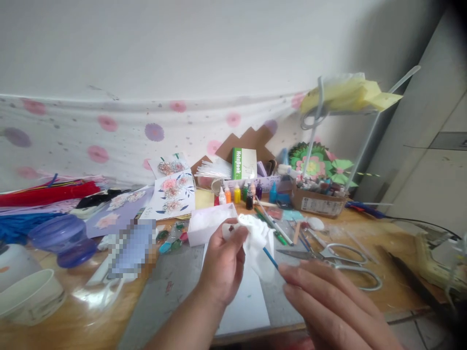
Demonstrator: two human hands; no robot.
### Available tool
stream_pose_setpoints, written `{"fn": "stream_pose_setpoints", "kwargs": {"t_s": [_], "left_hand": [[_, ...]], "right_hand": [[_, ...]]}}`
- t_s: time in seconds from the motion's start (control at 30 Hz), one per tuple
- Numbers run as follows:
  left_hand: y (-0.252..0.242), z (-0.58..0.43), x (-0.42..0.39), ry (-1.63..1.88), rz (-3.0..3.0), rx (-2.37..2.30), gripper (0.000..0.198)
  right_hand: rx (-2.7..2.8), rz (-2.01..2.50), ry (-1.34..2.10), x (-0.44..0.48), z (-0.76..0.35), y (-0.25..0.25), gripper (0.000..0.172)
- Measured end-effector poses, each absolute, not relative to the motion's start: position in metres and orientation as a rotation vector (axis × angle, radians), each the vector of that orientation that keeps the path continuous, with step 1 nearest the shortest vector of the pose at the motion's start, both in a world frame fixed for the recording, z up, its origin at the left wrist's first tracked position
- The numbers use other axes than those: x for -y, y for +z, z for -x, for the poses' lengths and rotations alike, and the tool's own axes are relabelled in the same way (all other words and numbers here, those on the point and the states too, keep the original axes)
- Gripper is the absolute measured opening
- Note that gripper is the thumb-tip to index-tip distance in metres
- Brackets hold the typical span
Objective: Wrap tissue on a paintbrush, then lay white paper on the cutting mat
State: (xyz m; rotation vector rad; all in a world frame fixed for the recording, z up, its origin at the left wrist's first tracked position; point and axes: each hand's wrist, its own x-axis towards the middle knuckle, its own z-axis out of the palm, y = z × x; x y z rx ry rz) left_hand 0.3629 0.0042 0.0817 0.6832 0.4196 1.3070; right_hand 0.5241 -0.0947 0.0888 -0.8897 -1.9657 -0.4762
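My left hand (224, 262) is closed on a crumpled white tissue (259, 240), thumb on top. A small white piece with a dark spot (230, 228) shows at its fingertips; its kind is unclear. Between the fingers of my right hand (328, 296) is a thin blue stick (270, 257), its far end reaching the tissue; whether it has a brush tip is hidden. Both hands are above a white sheet of paper (241, 306) on a grey cutting mat (164, 282). An open white box (197, 236) stands just behind the left hand.
Scissors (350, 260) lie right of the mat, near pens (279, 228). Small paint bottles (237, 193), a notebook (244, 163) and a cardboard box (321, 201) stand behind. A purple bowl (65, 238), a white cup (32, 296) and pipe cleaners (51, 192) occupy the left.
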Motion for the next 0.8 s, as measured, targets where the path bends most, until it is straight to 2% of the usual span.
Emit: {"fn": "stream_pose_setpoints", "kwargs": {"t_s": [0.1, 0.3, 0.43, 0.6, 0.8], "left_hand": [[0.084, -0.361, -0.005, 1.325, -0.628, -0.498, 0.021], [0.081, -0.355, 0.004, 1.079, -0.663, -0.568, 0.025], [0.072, -0.358, 0.018, 1.007, -0.587, -0.546, 0.024], [0.064, -0.362, 0.024, 0.977, -0.532, -0.450, 0.027], [0.061, -0.363, 0.028, 0.907, -0.617, -0.462, 0.027]], "right_hand": [[1.847, 0.907, -0.323, 0.097, -0.518, 0.089, 0.025], [1.453, 0.918, -0.024, 0.089, -0.525, 0.071, 0.016], [1.121, 0.977, 0.332, 0.073, -0.539, 0.058, 0.009], [0.846, 0.888, 0.763, 0.055, -0.544, 0.056, 0.016], [0.666, 0.910, 0.835, 0.049, -0.545, 0.054, 0.023]]}}
